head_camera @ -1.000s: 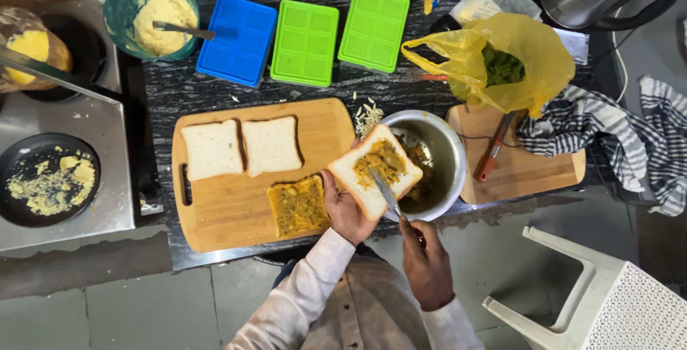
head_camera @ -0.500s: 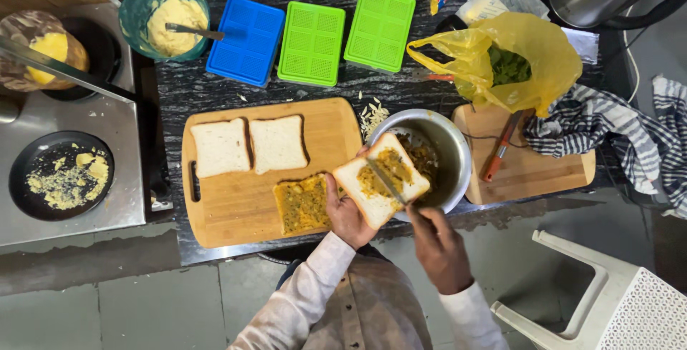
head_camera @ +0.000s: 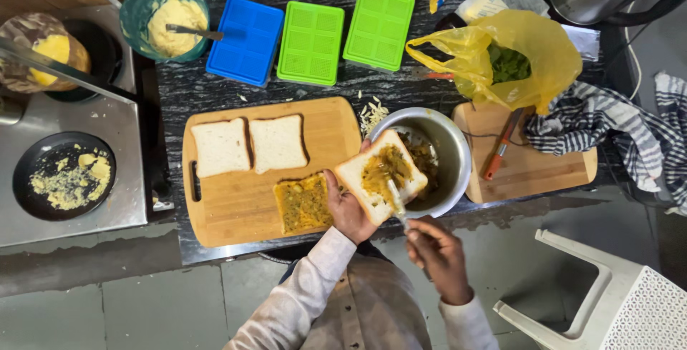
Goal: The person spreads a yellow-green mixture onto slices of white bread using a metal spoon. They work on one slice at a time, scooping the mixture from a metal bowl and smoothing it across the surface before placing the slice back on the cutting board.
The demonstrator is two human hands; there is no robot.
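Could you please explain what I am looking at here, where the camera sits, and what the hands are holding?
The camera is worn on a person's head and looks straight down at a dark kitchen counter. There is no machine, only two bare hands. The left hand holds a slice of bread covered with yellowish filling above a steel bowl. The right hand holds a spoon whose tip touches the filling. On the wooden board lie two plain slices and one spread slice. Behind it sit three coloured trays.
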